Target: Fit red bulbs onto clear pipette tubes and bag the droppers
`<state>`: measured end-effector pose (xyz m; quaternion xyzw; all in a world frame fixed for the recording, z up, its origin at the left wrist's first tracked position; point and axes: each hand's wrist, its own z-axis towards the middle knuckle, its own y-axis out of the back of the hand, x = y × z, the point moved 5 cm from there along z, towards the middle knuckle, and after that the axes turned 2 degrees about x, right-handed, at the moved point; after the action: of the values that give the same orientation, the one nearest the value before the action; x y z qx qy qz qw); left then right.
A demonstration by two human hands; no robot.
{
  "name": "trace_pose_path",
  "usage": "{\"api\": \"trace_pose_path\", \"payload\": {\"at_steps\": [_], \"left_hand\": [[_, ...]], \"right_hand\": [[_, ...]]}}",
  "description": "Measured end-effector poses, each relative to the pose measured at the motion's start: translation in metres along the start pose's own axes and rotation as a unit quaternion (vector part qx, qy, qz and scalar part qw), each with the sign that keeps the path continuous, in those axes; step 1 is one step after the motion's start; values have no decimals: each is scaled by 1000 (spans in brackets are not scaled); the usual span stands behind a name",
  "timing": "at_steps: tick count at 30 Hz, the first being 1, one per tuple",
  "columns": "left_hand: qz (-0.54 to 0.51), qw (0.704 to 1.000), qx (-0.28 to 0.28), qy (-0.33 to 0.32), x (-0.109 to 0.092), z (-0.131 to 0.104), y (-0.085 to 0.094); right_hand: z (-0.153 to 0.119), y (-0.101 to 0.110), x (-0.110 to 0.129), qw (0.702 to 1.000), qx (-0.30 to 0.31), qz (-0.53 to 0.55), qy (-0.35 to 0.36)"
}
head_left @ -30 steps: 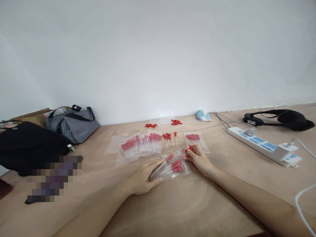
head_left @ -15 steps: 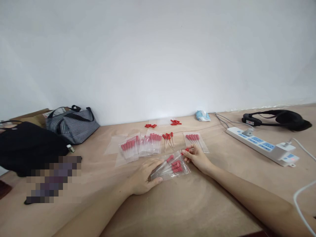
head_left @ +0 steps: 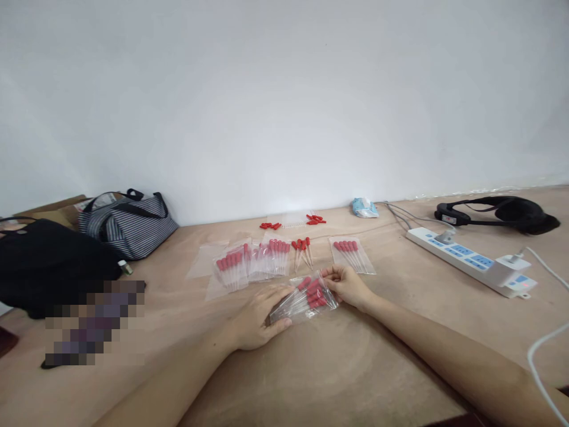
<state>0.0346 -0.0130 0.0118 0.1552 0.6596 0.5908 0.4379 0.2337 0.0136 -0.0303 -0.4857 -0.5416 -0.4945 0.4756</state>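
Observation:
Between my hands is a clear zip bag [head_left: 302, 305] with several red-bulbed droppers [head_left: 316, 295] inside, their bulbs toward the right end. My left hand [head_left: 262, 314] grips the bag's left end, thumb below and fingers above. At the bag's right end, my right hand [head_left: 344, 284] pinches the mouth edge with thumb and fingers. Just beyond lie several loose droppers [head_left: 303, 252]. A bag of droppers [head_left: 351, 255] lies flat behind my right hand, and more filled bags [head_left: 231, 270] overlap behind my left hand.
Red bulbs [head_left: 269, 225] and glass tubes lie near the wall. A blue tissue pack [head_left: 364, 207], a power strip [head_left: 466, 258] with cables and a black headset [head_left: 498, 214] are at the right. A striped bag [head_left: 133, 225], black bag [head_left: 53, 267] and small bottle [head_left: 125, 267] are at the left.
The dropper that my right hand held at the bag's mouth is now inside with the others. My right hand has moved slightly left, onto the bag's edge. My left hand stays in place.

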Motion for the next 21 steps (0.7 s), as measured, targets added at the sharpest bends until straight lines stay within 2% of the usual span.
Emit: {"api": "trace_pose_path", "payload": {"at_steps": [3,5,7,10,13,18,21], "left_hand": [[0,1000,2,0,1,0,-1],[-1,1000,1,0,2,0,-1],[-1,1000,0,-1,2,0,-1],[2,1000,5,4,1,0,0],[3,1000,7,5,0,0,0],[3,1000,2,-1,1,-1,0],[1,1000,1,-4,1,-2,0]], "right_hand": [[2,-5,0,999,2,-39,34],[3,-9,2,996,37,-51,56],[2,-9,3,996,62,-41,47],[2,4,4,999,15,-42,-8],[0,17,5,995,-30,-89,-45],[-2,6,6,991,53,-125,12],[-5,1,5,997,48,-63,4]]}}
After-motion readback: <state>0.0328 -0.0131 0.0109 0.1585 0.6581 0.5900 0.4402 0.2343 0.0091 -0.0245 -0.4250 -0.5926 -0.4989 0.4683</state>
